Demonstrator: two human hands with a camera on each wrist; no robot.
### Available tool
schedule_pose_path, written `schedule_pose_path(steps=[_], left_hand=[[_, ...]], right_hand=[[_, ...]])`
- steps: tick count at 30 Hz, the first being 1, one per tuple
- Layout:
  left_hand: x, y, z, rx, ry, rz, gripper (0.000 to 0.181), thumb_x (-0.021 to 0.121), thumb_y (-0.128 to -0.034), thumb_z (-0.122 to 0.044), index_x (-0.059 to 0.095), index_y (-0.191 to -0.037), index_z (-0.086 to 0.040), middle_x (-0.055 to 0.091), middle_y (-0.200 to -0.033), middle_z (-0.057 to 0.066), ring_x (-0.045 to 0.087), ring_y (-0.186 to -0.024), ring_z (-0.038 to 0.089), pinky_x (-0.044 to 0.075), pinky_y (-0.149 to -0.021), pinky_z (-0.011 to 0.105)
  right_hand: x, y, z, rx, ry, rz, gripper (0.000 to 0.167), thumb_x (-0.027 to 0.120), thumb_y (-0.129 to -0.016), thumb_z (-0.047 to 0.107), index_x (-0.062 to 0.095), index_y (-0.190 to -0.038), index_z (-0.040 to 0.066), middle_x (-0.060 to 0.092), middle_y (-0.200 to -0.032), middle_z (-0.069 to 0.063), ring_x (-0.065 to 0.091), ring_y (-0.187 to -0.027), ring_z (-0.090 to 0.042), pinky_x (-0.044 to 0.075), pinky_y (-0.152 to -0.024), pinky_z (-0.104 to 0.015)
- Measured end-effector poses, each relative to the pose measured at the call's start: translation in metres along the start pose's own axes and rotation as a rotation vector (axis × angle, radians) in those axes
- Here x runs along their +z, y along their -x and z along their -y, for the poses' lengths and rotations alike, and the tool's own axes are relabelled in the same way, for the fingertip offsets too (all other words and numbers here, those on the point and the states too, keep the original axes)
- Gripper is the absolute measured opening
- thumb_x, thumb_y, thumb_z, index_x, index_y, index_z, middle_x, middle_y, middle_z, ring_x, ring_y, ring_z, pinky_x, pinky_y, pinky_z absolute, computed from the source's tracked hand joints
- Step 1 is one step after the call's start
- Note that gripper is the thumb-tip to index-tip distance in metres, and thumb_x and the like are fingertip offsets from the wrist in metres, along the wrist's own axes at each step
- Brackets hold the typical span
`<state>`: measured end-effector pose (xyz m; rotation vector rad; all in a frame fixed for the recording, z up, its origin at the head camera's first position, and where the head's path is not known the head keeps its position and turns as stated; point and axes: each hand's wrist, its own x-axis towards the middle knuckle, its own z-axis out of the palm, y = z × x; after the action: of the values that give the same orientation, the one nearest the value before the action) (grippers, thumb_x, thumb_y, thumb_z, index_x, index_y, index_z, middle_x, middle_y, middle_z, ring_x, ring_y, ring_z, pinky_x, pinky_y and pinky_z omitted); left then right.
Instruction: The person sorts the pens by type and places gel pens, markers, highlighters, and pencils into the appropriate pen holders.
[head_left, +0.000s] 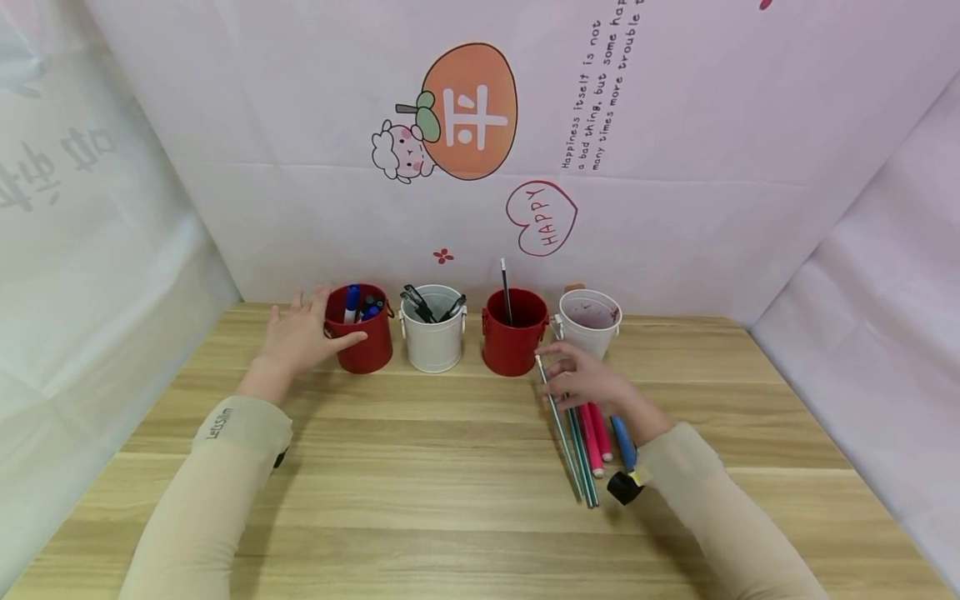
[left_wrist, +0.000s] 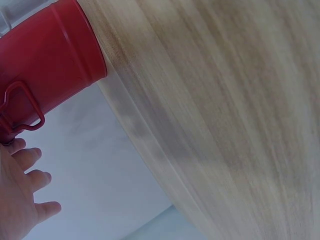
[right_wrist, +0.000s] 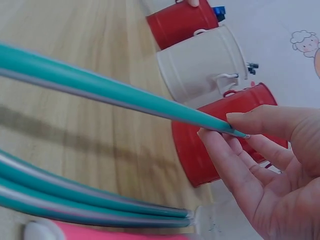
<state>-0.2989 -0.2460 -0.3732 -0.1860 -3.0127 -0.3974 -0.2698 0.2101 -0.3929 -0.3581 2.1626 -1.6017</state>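
My right hand (head_left: pixel 581 377) pinches a green-and-silver pencil (head_left: pixel 558 429) near its upper end, between thumb and fingers; in the right wrist view the pencil (right_wrist: pixel 120 95) slants across above the table. Two similar pencils (head_left: pixel 583 458) lie beside it, next to pink markers (head_left: pixel 592 446). My left hand (head_left: pixel 296 333) is spread at the left red bucket (head_left: pixel 365 346), which holds blue-capped markers (head_left: pixel 352 302). In the left wrist view its fingers stand extended beside that bucket (left_wrist: pixel 50 55). A dark pencil (head_left: pixel 507 292) stands in the other red bucket (head_left: pixel 513 348).
A white bucket (head_left: pixel 435 342) with black pens stands between the two red ones. Another white bucket (head_left: pixel 591 321) stands at the right end of the row, just behind my right hand. A blue-and-yellow item (head_left: pixel 624 446) lies under my right wrist. Printed cloth (head_left: pixel 337 217) hangs behind.
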Motion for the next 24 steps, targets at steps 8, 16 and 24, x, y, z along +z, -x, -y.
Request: schedule_pose_path(steps=[8, 16, 24], left_hand=[[0.001, 0.0, 0.0, 0.003, 0.002, -0.002, 0.116, 0.054, -0.0874, -0.08, 0.015, -0.162, 0.0, 0.021, -0.163, 0.032, 0.009, -0.15, 0.055, 0.005, -0.115, 0.076], [0.002, 0.0, 0.001, 0.002, 0.003, -0.004, 0.117, 0.054, -0.0873, -0.08, 0.015, -0.162, 0.001, 0.021, -0.163, 0.032, 0.011, -0.15, 0.054, 0.005, -0.115, 0.076], [0.003, -0.001, 0.003, 0.004, -0.007, -0.006, 0.118, 0.052, -0.0869, -0.082, 0.015, -0.162, 0.002, 0.021, -0.163, 0.032, 0.011, -0.15, 0.054, 0.004, -0.115, 0.075]], right_hand=[[-0.011, 0.004, 0.012, -0.063, -0.029, -0.023, 0.061, 0.059, -0.095, -0.007, 0.035, -0.151, -0.003, 0.053, -0.112, -0.026, 0.072, -0.093, -0.027, 0.063, -0.073, -0.038], [-0.018, 0.008, 0.033, -0.17, -0.022, -0.108, 0.058, 0.059, -0.099, -0.005, 0.036, -0.152, -0.002, 0.056, -0.108, -0.018, 0.073, -0.088, -0.022, 0.063, -0.078, -0.042], [-0.011, 0.002, 0.044, -0.381, -0.174, -0.353, 0.055, 0.061, -0.097, -0.009, 0.044, -0.146, 0.009, 0.061, -0.106, -0.008, 0.07, -0.089, -0.012, 0.063, -0.076, -0.033]])
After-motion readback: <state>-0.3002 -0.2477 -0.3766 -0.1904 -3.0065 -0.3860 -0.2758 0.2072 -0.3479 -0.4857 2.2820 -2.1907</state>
